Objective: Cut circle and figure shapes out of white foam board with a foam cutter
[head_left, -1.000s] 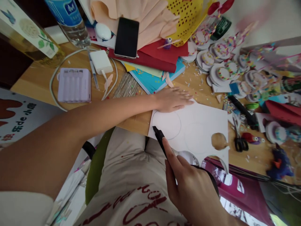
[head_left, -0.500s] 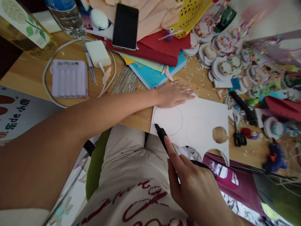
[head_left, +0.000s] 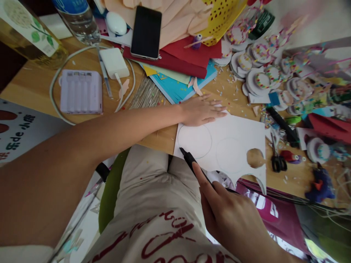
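Note:
A white sheet of card (head_left: 236, 137) lies at the near edge of the wooden desk (head_left: 35, 91), with circles drawn on it and round pieces cut out at its lower right. My left hand (head_left: 201, 109) lies flat on the sheet's upper left corner, fingers stretched out. My right hand (head_left: 233, 215) is closed round a black marker (head_left: 190, 160), whose tip sits at the sheet's near left edge, just below a drawn circle (head_left: 194, 140).
Black scissors (head_left: 276, 157) lie right of the sheet. Stacked coloured paper (head_left: 181, 62), a phone (head_left: 146, 32), a lilac battery case (head_left: 80, 91), a charger with cable (head_left: 113, 63) and a bottle (head_left: 79, 18) fill the far side. Decorated paper discs (head_left: 260, 78) crowd the right.
The view shifted slightly. Both hands stay almost in place, with the marker tip still at the sheet's near left edge.

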A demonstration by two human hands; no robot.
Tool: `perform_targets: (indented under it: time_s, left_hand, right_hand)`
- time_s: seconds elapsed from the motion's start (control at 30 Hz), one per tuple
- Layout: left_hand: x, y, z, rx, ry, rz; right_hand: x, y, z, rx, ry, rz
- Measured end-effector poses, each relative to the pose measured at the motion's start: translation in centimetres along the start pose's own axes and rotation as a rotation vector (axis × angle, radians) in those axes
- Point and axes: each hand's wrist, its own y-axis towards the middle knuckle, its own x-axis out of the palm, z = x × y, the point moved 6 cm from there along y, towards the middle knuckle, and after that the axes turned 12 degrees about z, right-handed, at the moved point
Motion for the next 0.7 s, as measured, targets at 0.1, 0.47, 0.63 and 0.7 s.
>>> perform_targets:
  time_s: [0.1, 0.47, 0.63, 0.7]
  left_hand:
    - [0.0, 0.0, 0.0, -0.002, 0.006, 0.002]
    - [-0.3, -0.3, 0.0, 0.024, -0.015, 0.009]
    - [-0.2, 0.1, -0.4, -0.023, -0.09, 0.001]
    - [-1.3, 0.2, -0.2, -0.054, -0.145, 0.085]
  right_hand:
    - [0.2, -0.2, 0.1, -0.031, -0.012, 0.004]
    - [-3.5, -3.2, 6.5, 0.145, 0.473, 0.008]
    - [-3.0, -6.0, 12.0, 0.303, 0.425, 0.105]
    - [-1.5, -6.0, 13.8, 0.313, 0.388, 0.119]
